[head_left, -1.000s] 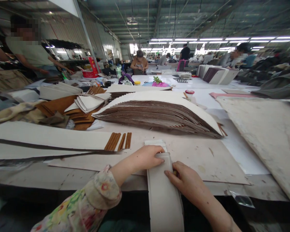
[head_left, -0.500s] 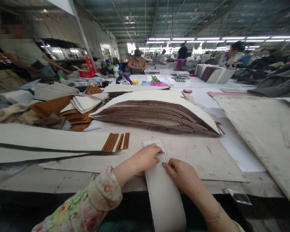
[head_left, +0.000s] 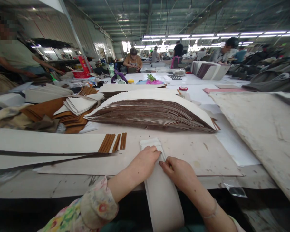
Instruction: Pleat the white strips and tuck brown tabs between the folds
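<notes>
A long pale strip (head_left: pixel 162 196) runs from the work board over the table's front edge and curves down out of view. My left hand (head_left: pixel 147 161) lies on its upper part, fingers bent and pressed onto the strip near its folded end. Just to the right, my right hand (head_left: pixel 177 170) pinches the strip's right edge between thumb and curled fingers. Both hands' fingertips are close together. Behind them rests a thick bowed stack of white-topped, brown-edged sheets (head_left: pixel 149 112).
Small brown strips (head_left: pixel 111 142) lie on long white pieces (head_left: pixel 50 141) at the left. A stained board (head_left: pixel 261 129) stands out at the right, with a clear plastic bag (head_left: pixel 235 190) at the front edge. Several people work farther back.
The view has shifted slightly to the right. My left hand's fingers have closed in more over the strip, and its fingertips are nearer my right hand's.
</notes>
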The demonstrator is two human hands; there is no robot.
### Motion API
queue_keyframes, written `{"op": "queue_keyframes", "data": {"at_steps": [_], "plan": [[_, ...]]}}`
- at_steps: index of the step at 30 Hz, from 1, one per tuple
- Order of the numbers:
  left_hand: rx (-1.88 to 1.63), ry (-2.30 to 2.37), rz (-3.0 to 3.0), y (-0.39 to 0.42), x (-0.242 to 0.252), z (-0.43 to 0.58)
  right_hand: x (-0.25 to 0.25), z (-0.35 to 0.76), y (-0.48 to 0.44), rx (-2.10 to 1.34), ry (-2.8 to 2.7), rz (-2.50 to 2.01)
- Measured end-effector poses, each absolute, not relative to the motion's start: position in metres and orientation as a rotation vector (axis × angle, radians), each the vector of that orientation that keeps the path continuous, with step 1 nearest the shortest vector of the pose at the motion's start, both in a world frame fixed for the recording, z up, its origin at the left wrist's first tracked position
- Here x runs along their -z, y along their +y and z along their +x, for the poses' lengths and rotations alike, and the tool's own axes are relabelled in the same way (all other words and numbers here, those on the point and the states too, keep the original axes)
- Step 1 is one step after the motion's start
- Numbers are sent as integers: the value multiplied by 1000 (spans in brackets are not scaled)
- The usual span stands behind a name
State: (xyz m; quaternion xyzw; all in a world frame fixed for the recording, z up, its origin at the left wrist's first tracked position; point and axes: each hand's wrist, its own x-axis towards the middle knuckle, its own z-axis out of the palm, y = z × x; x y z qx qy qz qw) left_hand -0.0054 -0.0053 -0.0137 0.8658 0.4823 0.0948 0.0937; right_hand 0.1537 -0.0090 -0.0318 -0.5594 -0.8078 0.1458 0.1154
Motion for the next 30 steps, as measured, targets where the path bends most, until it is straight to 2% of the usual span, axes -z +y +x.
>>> {"op": "queue_keyframes", "data": {"at_steps": [11,19,22,26,30], "plan": [[-163,1401,2669,-10,11,0,35,154,-8,-408,-2359,-1639],[49,1463,2777,-13,8,7,34,155,-8,-404,-2357,-1632],[-2,1482,2761,-14,8,4,34,157,-1,-384,-2319,-1470],[-110,1506,2705,-15,9,-2,43,154,7,-457,-2262,-1028],[-220,1569,2607,-14,13,-7,51,149,6,-530,-2254,-985]]}}
